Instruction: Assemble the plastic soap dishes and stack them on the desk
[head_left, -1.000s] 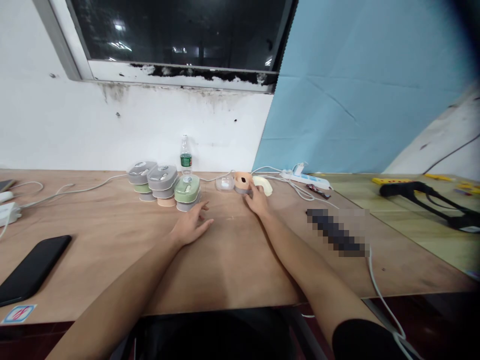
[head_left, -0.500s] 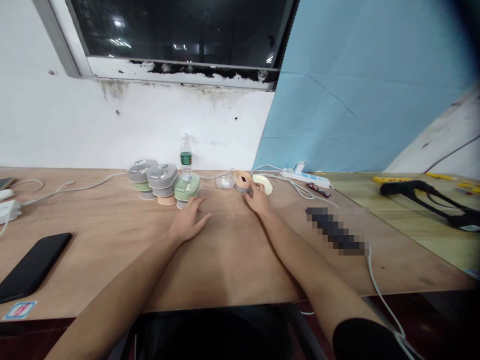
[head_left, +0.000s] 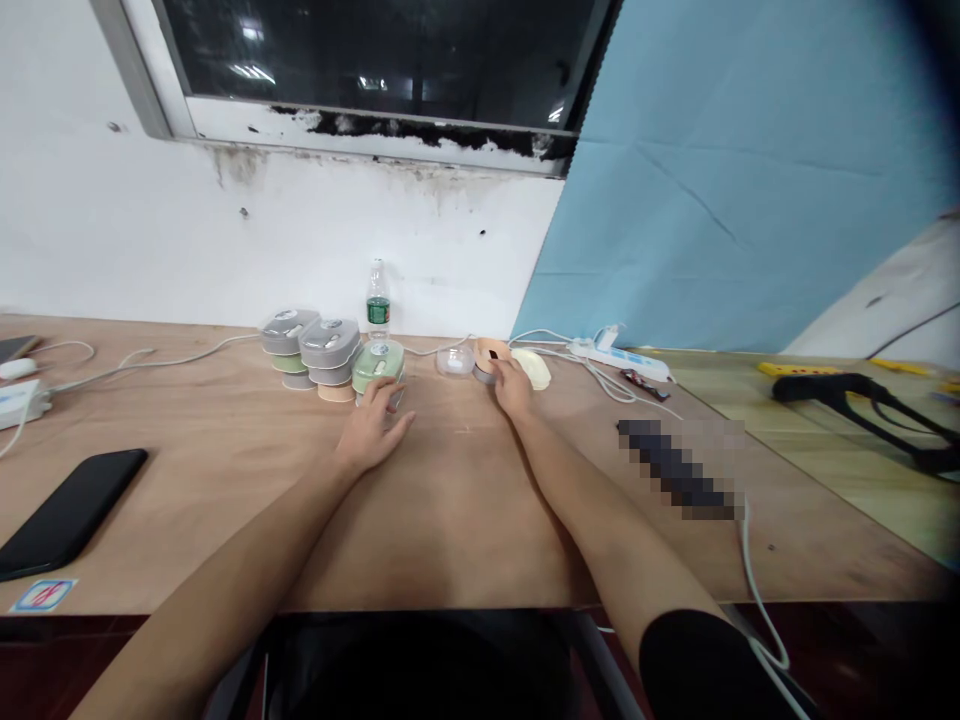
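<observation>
My left hand (head_left: 373, 428) rests with its fingers spread at the front of a small light-green lidded box (head_left: 377, 363), its fingertips at the box's near side. Farther right, my right hand (head_left: 514, 388) has its fingers bent around the near right side of a peach-coloured box part (head_left: 492, 350) with a dark rectangular opening. Under that part a grey piece (head_left: 484, 375) shows. Just right of the fingers lies a cream shallow piece (head_left: 533, 369). To the left is a clear lid (head_left: 454, 361). My fingers hide some of the peach part.
Stacked boxes with grey lids (head_left: 330, 343) stand left of the green one. Behind are a water bottle (head_left: 378, 300) and white cables. A white power strip (head_left: 622, 357) and a pixelated dark object (head_left: 675, 470) are at right, a black phone (head_left: 71, 510) at left.
The cream piece, tilted up before, now lies flatter beside my right hand. My right hand has shifted slightly onto the peach part. My left hand stays by the green box; the view has tilted slightly.
</observation>
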